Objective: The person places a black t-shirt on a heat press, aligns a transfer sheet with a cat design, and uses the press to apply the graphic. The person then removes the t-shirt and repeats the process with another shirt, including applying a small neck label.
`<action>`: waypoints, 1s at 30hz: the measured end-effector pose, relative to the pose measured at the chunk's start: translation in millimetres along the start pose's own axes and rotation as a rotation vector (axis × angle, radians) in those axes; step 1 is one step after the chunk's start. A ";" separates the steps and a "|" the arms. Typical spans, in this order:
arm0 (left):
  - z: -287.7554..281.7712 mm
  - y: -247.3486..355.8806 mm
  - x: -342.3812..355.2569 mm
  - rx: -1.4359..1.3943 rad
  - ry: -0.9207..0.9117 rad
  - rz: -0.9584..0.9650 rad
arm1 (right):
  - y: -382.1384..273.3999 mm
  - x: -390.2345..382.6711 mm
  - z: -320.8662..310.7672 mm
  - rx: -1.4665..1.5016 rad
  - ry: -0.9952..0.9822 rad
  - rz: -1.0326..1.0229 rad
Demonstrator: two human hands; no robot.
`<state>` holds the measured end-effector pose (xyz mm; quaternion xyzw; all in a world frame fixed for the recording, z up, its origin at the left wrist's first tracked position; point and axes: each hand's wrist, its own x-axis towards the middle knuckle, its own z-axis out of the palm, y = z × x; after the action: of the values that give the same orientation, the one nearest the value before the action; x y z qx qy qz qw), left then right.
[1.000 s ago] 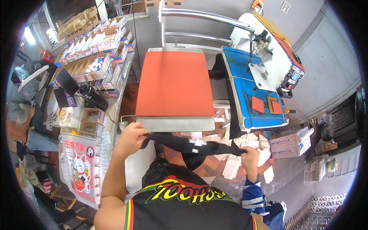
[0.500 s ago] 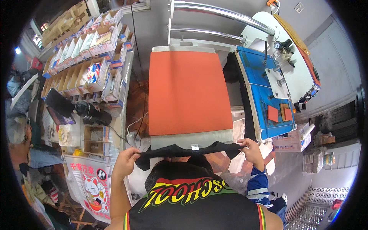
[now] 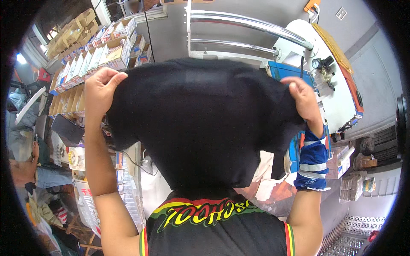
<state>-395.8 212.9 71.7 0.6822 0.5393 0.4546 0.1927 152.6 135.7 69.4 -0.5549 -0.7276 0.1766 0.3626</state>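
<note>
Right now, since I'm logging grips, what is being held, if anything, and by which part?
A black T-shirt: the left hand holds its upper left corner, the right hand its upper right, near the shoulders.

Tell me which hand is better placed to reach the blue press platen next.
Probably the right hand: in this view it sits right by the blue press platen, while the left hand is across the black T-shirt. Both hands appear to grip the shirt.

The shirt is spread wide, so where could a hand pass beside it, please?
Likely through the gaps between shirt and left forearm, or shirt and blue armband. It looks crowded by the boxes at left and papers at lower right.
</note>
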 end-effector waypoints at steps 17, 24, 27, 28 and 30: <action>-77.5 37.1 -68.7 0.225 0.416 0.265 | -69.6 -81.6 -115.1 -0.131 0.135 -0.012; -6.0 -11.9 62.5 0.104 -0.002 -0.068 | 19.6 64.6 -83.9 -0.376 0.154 0.087; 44.8 -84.7 105.7 0.124 -0.278 0.059 | 85.4 109.5 -23.6 -0.511 0.093 0.271; 63.8 -110.0 115.0 0.219 -0.286 -0.045 | 107.4 115.5 2.9 -0.588 0.104 0.310; 103.9 -156.3 121.7 0.253 -0.301 -0.272 | 149.3 124.3 55.4 -0.578 0.152 0.459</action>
<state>-396.8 401.2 -49.1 0.6820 0.6440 0.2466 0.2434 198.9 308.1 -25.2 -0.7944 -0.5752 -0.0012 0.1951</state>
